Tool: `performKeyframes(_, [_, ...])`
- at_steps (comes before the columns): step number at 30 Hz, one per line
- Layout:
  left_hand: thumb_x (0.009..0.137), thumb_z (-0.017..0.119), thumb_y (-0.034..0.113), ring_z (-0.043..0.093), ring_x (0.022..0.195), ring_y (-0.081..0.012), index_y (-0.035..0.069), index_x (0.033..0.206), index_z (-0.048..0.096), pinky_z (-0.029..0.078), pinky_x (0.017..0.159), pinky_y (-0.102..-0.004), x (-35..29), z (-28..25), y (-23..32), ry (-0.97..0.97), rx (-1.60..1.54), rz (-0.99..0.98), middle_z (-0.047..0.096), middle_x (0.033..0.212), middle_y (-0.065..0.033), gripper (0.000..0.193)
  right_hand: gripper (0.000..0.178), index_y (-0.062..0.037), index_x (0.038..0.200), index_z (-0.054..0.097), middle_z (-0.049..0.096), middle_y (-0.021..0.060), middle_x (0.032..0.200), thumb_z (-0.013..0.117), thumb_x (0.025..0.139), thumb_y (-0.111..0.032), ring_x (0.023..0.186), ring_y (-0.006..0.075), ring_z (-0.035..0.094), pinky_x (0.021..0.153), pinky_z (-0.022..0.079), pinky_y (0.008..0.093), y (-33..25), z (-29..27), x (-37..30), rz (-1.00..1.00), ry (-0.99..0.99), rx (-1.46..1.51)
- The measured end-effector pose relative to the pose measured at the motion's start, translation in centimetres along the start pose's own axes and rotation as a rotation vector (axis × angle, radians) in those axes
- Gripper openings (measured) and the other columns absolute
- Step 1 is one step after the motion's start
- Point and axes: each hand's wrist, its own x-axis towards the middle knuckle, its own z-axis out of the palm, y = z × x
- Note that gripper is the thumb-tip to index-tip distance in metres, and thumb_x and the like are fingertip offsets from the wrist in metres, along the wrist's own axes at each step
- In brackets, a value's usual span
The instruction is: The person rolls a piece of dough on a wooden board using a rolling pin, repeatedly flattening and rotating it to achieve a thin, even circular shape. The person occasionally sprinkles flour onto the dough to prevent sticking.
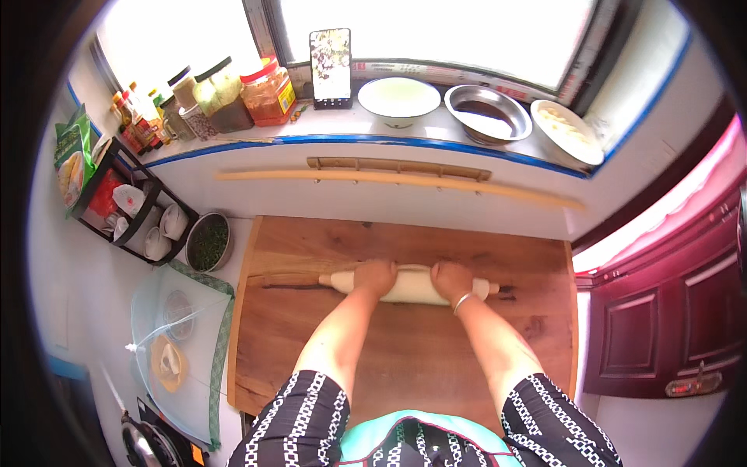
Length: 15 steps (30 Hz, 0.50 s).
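Note:
A sheet of pale dough [416, 286] is wound around a wooden rolling pin [324, 279], whose tips stick out at both ends of the roll. It lies crosswise on a large brown wooden board [389, 350]. My left hand [377, 278] is closed over the roll left of its middle. To the right, my right hand [452, 280], with a bracelet at the wrist, grips the same roll. Both arms reach straight forward, and a bare stretch of dough shows between the hands. My fingertips are hidden in front of the roll.
Along the sill stand spice jars [267, 91], a propped phone [331, 68], a white bowl [399, 100], a metal bowl [488, 114] and an oval dish [566, 134]. A long thin rod [389, 179] hangs below. Left are a pot of greens [208, 243] and a mesh food cover [183, 350].

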Motion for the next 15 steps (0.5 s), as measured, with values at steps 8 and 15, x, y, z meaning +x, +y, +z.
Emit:
performKeyframes(8, [0.086,0.052,0.024,0.064,0.078,-0.0317,0.008,0.078,0.064,0.051,0.071,-0.0462,-27.9,0.4,0.1,-0.008,-0.106,0.149,0.066,0.080,-0.0133,0.021,0.025,-0.0082,0.075,0.063,0.065,0.0157,0.078,0.048,0.086,-0.025,0.076,0.0352,0.063,0.068,0.051,0.0485,-3.2,1.2,-27.3,-0.026,-0.014,0.110])
performKeyframes(15, [0.085,0.056,0.025,0.061,0.078,-0.0309,0.009,0.077,0.061,0.050,0.070,-0.0455,-34.6,-0.4,0.4,0.066,-0.073,0.214,0.062,0.079,-0.0105,0.019,0.026,-0.0078,0.076,0.063,0.065,0.0145,0.080,0.049,0.087,-0.026,0.078,0.0331,0.062,0.069,0.050,0.0471,-4.1,2.5,-34.6,-0.072,0.082,0.093])
